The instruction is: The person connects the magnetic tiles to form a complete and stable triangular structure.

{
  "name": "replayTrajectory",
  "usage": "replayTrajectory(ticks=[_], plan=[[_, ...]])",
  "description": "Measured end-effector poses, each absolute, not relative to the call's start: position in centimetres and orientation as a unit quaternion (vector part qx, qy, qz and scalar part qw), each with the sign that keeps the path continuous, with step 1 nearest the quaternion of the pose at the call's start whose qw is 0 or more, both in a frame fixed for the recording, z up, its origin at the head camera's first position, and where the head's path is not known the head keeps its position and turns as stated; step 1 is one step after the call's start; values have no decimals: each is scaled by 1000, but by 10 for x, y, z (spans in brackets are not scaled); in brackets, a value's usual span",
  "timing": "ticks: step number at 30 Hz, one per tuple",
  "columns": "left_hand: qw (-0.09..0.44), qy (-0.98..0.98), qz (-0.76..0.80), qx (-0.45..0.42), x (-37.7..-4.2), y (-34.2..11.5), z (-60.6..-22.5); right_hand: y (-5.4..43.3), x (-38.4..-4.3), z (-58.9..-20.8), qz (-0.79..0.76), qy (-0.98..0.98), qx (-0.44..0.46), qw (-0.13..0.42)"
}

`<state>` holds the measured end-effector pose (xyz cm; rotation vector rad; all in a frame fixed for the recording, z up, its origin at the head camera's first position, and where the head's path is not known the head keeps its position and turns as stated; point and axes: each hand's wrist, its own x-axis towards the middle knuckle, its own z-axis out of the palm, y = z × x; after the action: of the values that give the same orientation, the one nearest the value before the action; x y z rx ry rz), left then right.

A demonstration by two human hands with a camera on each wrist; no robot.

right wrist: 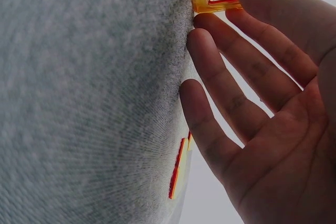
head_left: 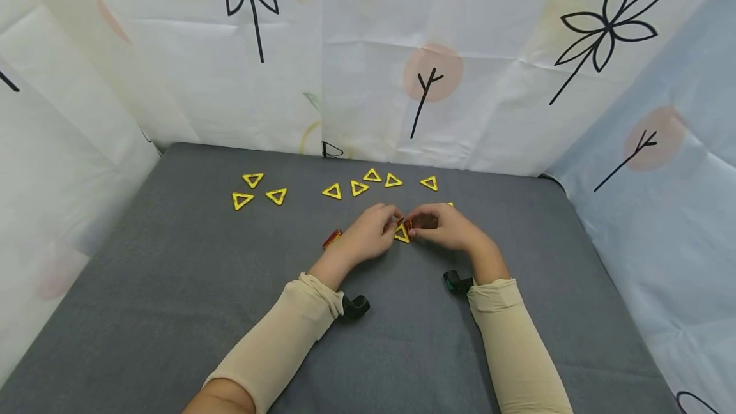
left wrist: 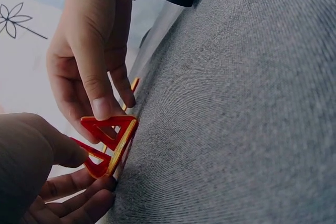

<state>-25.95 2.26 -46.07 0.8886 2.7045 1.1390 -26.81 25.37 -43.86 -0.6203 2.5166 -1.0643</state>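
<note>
Both hands meet over a small cluster of hollow triangular tiles on the grey table. In the left wrist view, my left hand (left wrist: 37,166) pinches a red triangle tile (left wrist: 97,170) by its edge, with thumb and fingers on either side. My right hand (head_left: 445,227) pinches another red triangle tile (left wrist: 110,120), its thumb pressed on the upper edge. The two red tiles lean up from a yellow-edged tile (left wrist: 122,145) between them. Seen from the head, a yellow triangle tile (head_left: 402,240) shows between the fingertips of my left hand (head_left: 368,235) and right hand.
Three yellow triangle tiles (head_left: 243,195) lie at the back left of the grey table (head_left: 190,286). Several more yellow tiles (head_left: 332,196) are spread along the back middle. A red-and-orange piece (head_left: 331,239) sits beside my left wrist. A printed curtain (head_left: 368,101) stands behind the table.
</note>
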Motion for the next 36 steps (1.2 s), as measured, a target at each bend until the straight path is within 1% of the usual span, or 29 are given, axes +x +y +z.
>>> replayTrajectory(ticks=[7, 19, 36], plan=[[41, 884, 365, 290, -260, 23, -462, 253, -268, -438, -374, 886, -215, 169], [22, 872, 384, 301, -261, 24, -465, 252, -268, -438, -373, 887, -215, 166], [23, 871, 389, 299, -260, 25, -464, 253, -268, -439, -372, 887, -219, 165]])
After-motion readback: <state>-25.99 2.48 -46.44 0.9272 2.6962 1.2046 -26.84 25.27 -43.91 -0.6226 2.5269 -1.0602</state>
